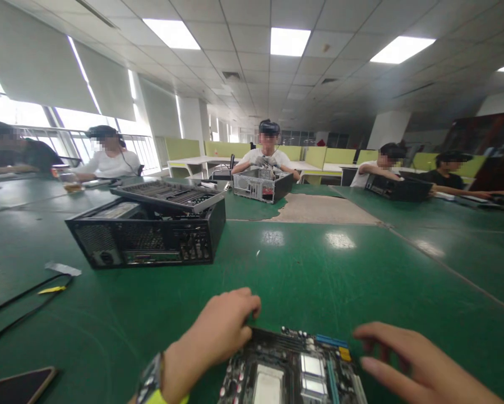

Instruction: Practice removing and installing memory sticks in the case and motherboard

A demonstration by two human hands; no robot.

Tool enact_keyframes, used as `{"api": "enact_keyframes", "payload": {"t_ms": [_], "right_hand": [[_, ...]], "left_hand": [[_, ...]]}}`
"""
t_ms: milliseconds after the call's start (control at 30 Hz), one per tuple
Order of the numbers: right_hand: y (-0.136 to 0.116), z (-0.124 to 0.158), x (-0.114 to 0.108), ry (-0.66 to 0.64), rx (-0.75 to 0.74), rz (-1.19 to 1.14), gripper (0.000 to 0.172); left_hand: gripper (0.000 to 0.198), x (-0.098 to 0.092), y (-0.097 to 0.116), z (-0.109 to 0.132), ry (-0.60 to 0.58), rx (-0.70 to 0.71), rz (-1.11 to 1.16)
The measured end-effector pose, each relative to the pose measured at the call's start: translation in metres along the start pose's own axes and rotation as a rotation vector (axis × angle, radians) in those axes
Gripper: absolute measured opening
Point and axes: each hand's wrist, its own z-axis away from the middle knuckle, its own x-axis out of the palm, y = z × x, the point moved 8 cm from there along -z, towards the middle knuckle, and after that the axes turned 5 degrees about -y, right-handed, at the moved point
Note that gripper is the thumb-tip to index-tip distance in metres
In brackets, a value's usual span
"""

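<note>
A black motherboard point(294, 370) with white sockets and blue and yellow connectors lies on the green table point(319, 280) right in front of me. My left hand point(218, 331), with a watch on the wrist, curls its fingers over the board's far left corner. My right hand point(407, 362) reaches in from the right, fingers stretched out and apart, hovering at the board's right edge. Whether its fingertips touch the board I cannot tell.
An open black computer case point(151, 233) with its side panel resting on top stands at the left. Black cables point(20, 308) and a phone point(18, 384) lie near left. Other people sit round the table with computer cases point(260, 185), point(398, 188). A worn brown patch point(319, 210) marks the table's middle.
</note>
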Motion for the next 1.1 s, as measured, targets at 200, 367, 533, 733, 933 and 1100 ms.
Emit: {"api": "enact_keyframes", "payload": {"t_ms": [200, 367, 533, 733, 933, 1100], "right_hand": [[-0.12, -0.058, 0.072, -0.251, -0.195, -0.027, 0.019], [-0.101, -0.067, 0.08, -0.18, -0.138, -0.291, 0.028], [-0.064, -0.079, 0.035, -0.015, -0.025, -0.543, 0.034], [-0.047, -0.078, -0.004, 0.129, 0.033, -0.531, 0.037], [-0.052, -0.077, -0.015, 0.142, 0.025, -0.443, 0.04], [-0.053, -0.075, -0.018, 0.144, 0.021, -0.436, 0.041]], "left_hand": [[0.023, 0.032, 0.047, -0.005, -0.019, 0.148, 0.063], [0.022, 0.007, 0.001, 0.003, 0.037, 0.076, 0.077], [0.022, -0.015, -0.051, 0.009, 0.069, -0.13, 0.067], [0.022, 0.016, -0.039, -0.006, 0.042, -0.036, 0.128], [0.017, 0.031, -0.027, -0.046, -0.092, -0.207, -0.084], [0.022, 0.03, -0.006, -0.062, -0.154, -0.193, -0.108]]}}
